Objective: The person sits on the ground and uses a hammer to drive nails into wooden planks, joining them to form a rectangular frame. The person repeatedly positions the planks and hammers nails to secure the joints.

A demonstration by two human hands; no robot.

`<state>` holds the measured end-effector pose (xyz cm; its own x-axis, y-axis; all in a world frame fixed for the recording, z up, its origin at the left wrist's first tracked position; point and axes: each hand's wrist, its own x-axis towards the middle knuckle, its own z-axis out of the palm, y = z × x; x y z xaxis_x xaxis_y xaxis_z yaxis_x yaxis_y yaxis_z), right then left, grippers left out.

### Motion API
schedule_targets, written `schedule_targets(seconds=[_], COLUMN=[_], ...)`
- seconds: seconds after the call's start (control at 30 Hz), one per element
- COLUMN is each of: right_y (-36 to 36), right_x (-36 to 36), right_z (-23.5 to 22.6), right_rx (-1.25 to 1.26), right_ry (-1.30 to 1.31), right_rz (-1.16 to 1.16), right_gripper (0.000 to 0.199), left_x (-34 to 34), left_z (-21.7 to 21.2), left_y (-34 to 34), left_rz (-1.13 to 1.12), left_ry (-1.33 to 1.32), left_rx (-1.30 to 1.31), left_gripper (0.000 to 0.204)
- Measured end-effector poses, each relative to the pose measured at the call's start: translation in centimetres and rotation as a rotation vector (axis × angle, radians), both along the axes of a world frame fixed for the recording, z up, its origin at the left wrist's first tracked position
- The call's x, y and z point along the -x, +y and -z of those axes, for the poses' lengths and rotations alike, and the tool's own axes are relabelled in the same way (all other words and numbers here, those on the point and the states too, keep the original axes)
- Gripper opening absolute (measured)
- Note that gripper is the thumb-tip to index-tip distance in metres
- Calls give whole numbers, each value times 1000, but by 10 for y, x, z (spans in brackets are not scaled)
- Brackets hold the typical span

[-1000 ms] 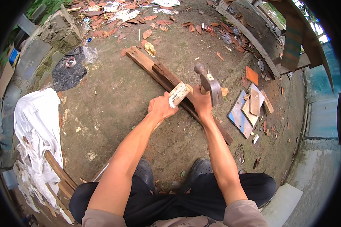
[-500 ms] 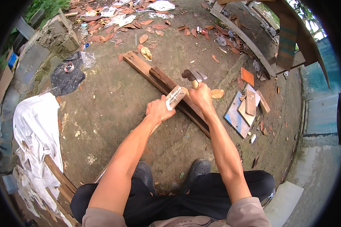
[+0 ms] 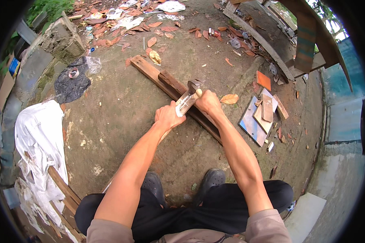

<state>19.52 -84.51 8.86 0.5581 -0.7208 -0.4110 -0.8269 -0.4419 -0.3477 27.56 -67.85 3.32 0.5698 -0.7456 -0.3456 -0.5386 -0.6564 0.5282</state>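
Beside a weathered wall, littered ground bears planks.

The steel-headed hammer meets or nearly meets the one-o'clock end of a white-smeared wooden block. The block slants seven to one across long brown planks, which lie on the ground pointing ten to four.
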Motion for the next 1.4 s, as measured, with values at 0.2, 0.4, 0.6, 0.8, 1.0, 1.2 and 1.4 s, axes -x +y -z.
schedule_targets(seconds=[0.2, 0.4, 0.6, 0.8, 1.0, 1.2, 1.4], right_y=[17, 28, 18, 9, 15, 1, 0], right_x=[25, 24, 3, 14, 27, 57, 124], right_z=[18, 17, -25, 8, 26, 24, 22], right_rx=[101, 14, 12, -24, -23, -14, 173], right_ry=[-380, -811, -125, -45, -177, -137, -53], right_rz=[-23, 72, 8, 45, 43, 62, 159], right_gripper=[39, 42, 36, 35, 38, 37, 29], left_x=[-2, -4, -5, 1, 1, 18, 21], left_z=[2, 1, 3, 2, 2, 7, 22], left_y=[-3, 2, 5, -4, -3, 3, 5], left_rz=[6, 2, -24, -5, -12, -19, 363], left_ry=[-37, -9, -28, -58, -100, -386, -703], left_rx=[-25, -11, -39, -14, -38, 157, 613], left_gripper=[72, 69, 69, 69, 72, 84, 55])
